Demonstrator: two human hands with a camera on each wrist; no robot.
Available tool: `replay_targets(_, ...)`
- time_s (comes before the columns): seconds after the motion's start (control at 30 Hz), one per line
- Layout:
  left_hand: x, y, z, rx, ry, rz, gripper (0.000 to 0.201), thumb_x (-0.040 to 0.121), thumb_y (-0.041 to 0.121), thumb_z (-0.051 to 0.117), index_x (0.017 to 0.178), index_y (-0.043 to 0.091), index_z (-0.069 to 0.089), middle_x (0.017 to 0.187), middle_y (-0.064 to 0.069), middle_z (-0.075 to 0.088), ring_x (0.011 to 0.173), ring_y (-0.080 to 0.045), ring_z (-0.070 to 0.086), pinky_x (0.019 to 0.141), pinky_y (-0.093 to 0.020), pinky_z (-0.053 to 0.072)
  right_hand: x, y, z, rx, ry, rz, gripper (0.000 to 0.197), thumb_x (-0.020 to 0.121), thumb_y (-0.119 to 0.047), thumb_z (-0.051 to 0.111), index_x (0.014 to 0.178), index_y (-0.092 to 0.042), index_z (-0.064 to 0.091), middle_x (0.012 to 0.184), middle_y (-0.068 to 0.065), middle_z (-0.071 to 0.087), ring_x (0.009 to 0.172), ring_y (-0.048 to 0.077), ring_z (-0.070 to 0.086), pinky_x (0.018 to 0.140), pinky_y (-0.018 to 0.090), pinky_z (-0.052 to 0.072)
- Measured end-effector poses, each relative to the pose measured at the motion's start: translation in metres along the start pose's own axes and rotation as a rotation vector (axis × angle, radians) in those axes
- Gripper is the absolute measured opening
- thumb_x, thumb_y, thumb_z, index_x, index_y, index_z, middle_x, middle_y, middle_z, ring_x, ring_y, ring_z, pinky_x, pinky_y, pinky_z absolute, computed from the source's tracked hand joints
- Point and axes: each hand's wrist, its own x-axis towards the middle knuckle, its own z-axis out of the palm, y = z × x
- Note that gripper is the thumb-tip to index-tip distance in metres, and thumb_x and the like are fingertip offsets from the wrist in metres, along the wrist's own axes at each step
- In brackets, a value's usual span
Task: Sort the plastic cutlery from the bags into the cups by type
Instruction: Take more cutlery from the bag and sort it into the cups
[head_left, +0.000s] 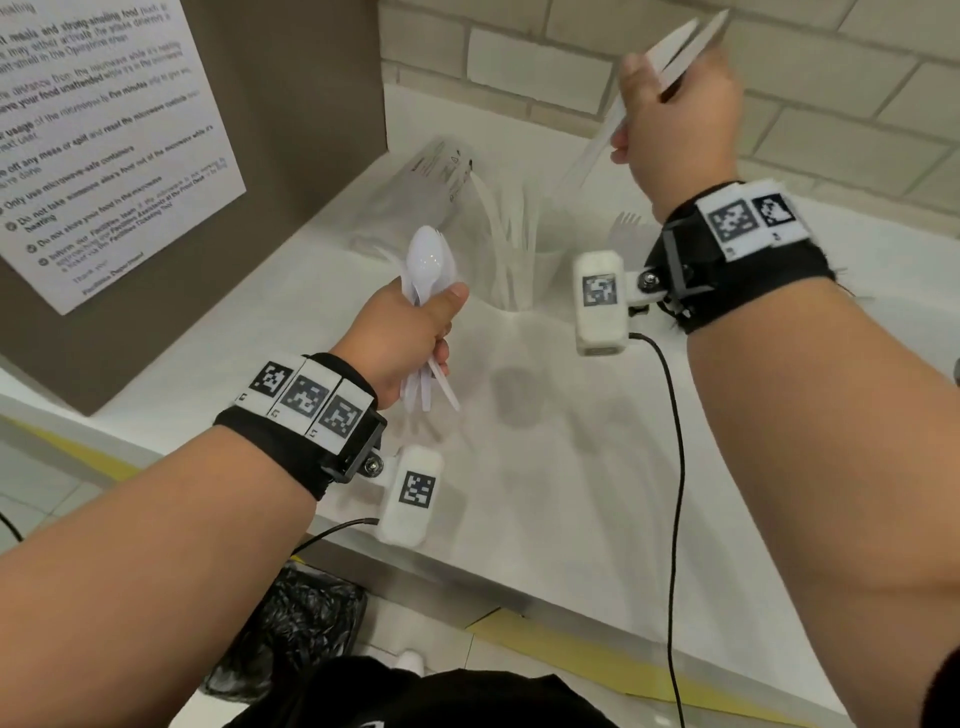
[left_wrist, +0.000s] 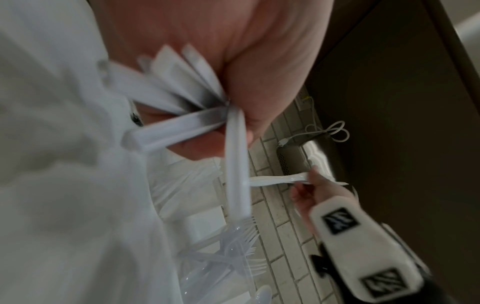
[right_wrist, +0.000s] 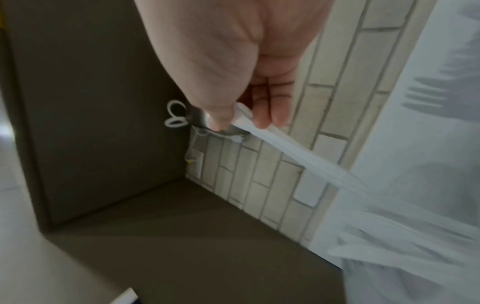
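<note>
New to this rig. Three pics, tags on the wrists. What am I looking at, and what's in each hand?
No robot here: a person with a camera strapped to each wrist and one on the head. The big picture is the head view; the other two look along each hand.

The left hand grips a bunch of white plastic spoons. The right hand, raised near the brick wall, holds a few flat white cutlery pieces; their type is too blurred to tell.

On the white counter stands a clear cup with cutlery in it, a clear bag beside it, and forks further right.
</note>
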Motion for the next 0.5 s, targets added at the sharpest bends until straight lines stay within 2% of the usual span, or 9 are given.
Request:
replay_targets(0.1, -0.002, 0.0, 0.001, -0.022, -0.01, -0.003, 0.022, 0.094, 0.026, 0.06, 0.08, 0.013, 0.048, 0.061, -0.001, 0.044, 0.044, -0.014, 0.043, 0.048, -0.027, 0.045, 0.006, 0.015, 0.027, -0.102, -0.098, 0.018, 0.031, 0.089, -0.042, 0.052, 0.102, -0.014, 0.054, 0.093, 0.007, 0.067, 0.085, 0.028, 0.068, 0.077, 0.045, 0.057)
replay_targets(0.17, -0.004, -0.001, 0.002, -0.037, -0.033, -0.004, 0.023, 0.094, 0.025, 0.06, 0.078, 0.012, 0.049, 0.061, -0.002, 0.045, 0.045, -0.014, 0.043, 0.049, -0.028, 0.044, 0.009, 0.024, 0.04, -0.133, -0.154, 0.036, 0.031, 0.089, -0.04, 0.053, 0.103, -0.013, 0.055, 0.095, 0.006, 0.066, 0.09, 0.031, 0.068, 0.081, 0.047, 0.056)
replay_targets(0.27, -0.007, -0.002, 0.002, -0.059, -0.095, 0.007, 0.026, 0.094, 0.026, 0.059, 0.073, 0.012, 0.052, 0.063, -0.002, 0.05, 0.045, -0.015, 0.044, 0.05, -0.029, 0.045, 0.015, 0.031, 0.053, -0.262, -0.272, 0.097, 0.046, 0.088, -0.046, 0.053, 0.111, -0.006, 0.054, 0.102, 0.015, 0.068, 0.093, 0.033, 0.067, 0.083, 0.046, 0.056)
replay_targets(0.37, -0.008, -0.002, 0.002, -0.055, -0.146, 0.018, 0.029, 0.094, 0.029, 0.059, 0.073, 0.01, 0.055, 0.063, -0.001, 0.053, 0.048, -0.016, 0.049, 0.057, -0.033, 0.05, 0.019, 0.033, 0.055, -0.335, -0.397, 0.208, 0.047, 0.09, -0.045, 0.059, 0.115, -0.006, 0.053, 0.09, 0.013, 0.068, 0.07, 0.023, 0.066, 0.07, 0.032, 0.057)
replay_targets(0.43, -0.008, -0.002, 0.003, -0.056, -0.173, 0.021, 0.026, 0.093, 0.032, 0.06, 0.08, 0.009, 0.058, 0.066, -0.002, 0.056, 0.053, -0.02, 0.054, 0.067, -0.039, 0.051, 0.02, 0.031, 0.049, -0.325, -0.388, 0.209, 0.042, 0.09, -0.034, 0.062, 0.117, -0.002, 0.058, 0.093, 0.014, 0.069, 0.061, 0.016, 0.062, 0.059, 0.024, 0.054)
replay_targets(0.5, -0.008, -0.002, 0.005, -0.083, -0.195, 0.021, 0.023, 0.095, 0.032, 0.057, 0.09, 0.01, 0.06, 0.068, -0.001, 0.058, 0.058, -0.023, 0.056, 0.072, -0.043, 0.05, 0.012, 0.024, 0.042, -0.29, -0.348, 0.162, 0.035, 0.09, -0.026, 0.061, 0.115, -0.001, 0.061, 0.09, 0.011, 0.067, 0.06, 0.014, 0.062, 0.054, 0.022, 0.052)
